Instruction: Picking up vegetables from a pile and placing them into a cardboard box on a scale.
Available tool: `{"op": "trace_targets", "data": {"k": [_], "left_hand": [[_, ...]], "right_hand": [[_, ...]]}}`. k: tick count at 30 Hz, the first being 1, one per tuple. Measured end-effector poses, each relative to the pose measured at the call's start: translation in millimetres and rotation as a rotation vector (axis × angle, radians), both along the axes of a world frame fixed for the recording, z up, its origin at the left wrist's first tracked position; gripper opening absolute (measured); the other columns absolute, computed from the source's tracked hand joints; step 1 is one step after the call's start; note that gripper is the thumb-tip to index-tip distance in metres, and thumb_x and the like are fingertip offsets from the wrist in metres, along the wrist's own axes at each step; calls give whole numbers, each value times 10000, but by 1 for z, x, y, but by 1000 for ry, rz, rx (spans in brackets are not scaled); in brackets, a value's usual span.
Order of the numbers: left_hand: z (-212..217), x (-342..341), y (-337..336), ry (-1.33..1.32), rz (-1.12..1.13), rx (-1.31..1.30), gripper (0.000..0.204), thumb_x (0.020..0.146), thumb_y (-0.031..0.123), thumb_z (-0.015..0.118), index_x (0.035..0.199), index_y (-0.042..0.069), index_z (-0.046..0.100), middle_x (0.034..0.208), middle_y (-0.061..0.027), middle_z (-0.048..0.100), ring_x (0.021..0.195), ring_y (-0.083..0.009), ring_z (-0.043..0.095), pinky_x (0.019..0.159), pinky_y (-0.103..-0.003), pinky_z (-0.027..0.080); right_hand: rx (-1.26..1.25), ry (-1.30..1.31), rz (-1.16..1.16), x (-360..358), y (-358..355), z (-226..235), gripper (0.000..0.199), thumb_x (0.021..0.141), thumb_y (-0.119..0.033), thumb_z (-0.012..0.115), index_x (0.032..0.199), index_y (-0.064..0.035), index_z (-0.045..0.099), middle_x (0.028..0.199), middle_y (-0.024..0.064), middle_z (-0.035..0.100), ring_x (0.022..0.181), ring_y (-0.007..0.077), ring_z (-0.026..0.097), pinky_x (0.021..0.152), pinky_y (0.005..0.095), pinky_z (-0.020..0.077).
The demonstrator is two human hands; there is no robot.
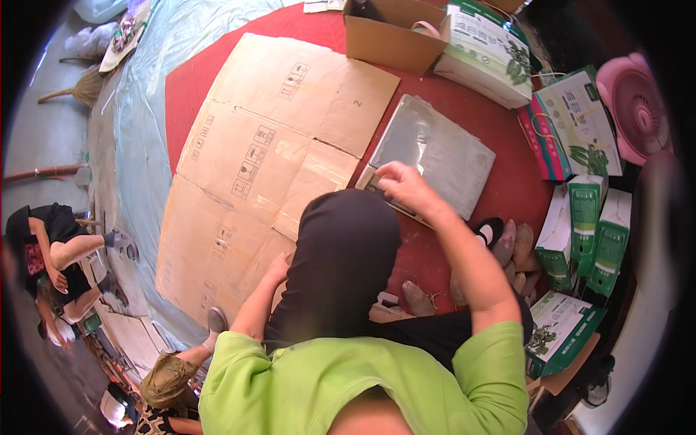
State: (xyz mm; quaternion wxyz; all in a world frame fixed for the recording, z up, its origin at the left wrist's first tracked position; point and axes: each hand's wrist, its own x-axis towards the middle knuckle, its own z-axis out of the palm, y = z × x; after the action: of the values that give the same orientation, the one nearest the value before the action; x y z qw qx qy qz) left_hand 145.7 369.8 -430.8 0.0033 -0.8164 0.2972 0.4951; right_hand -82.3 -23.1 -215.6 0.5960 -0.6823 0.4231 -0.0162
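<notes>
My right hand (407,190) is over the near left edge of a flat, silver-topped platform scale (449,152), close to the narrow panel (373,178) on that edge. Its fingers are bent and apart, with nothing seen in them. Down by the left side of my dark-trousered knee is my left hand (278,270), above a large flattened cardboard sheet (217,167). The knee partly covers its fingers, so their grip is unclear.
An open cardboard box (391,40) and a white-green carton (484,54) stand at the far right. Several green-white cartons (583,225) and a pink fan (638,109) line the right. Brown elongated roots or tubers (523,243) lie by my shoe. Other people (65,246) sit at left.
</notes>
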Motion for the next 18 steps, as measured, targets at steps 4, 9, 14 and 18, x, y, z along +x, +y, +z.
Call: {"op": "trace_targets", "data": {"k": [4,9,14,18], "left_hand": [[39,1,-25,314,311,-291,462,825,264,659,1191,-11,595,1054,-138,683,978,-228,640,869,-331,480],[96,5,-54,385,379,-536,351,857,164,630,1163,-8,613,1030,-75,672,931,-162,614,837,-308,484],[225,-22,-112,496,553,-726,313,882,123,603,1174,12,612,1029,-62,666,917,-135,612,816,-292,494],[267,-20,-136,325,376,-656,291,914,103,577,1193,23,600,1051,-56,657,909,-107,615,776,-269,509]], "right_hand": [[-156,-13,10,-65,-31,84,291,845,-160,603,1098,-17,607,940,128,658,841,189,617,780,327,499],[-206,35,27,-127,-4,171,269,855,-171,611,1083,-28,613,926,110,663,830,181,623,757,328,497],[-261,-10,78,-158,41,186,253,856,-177,612,1073,-47,616,901,109,671,836,219,641,758,346,494],[-464,-30,63,-168,57,164,203,859,-161,600,1032,-55,613,925,144,662,887,323,629,788,422,488]]}}
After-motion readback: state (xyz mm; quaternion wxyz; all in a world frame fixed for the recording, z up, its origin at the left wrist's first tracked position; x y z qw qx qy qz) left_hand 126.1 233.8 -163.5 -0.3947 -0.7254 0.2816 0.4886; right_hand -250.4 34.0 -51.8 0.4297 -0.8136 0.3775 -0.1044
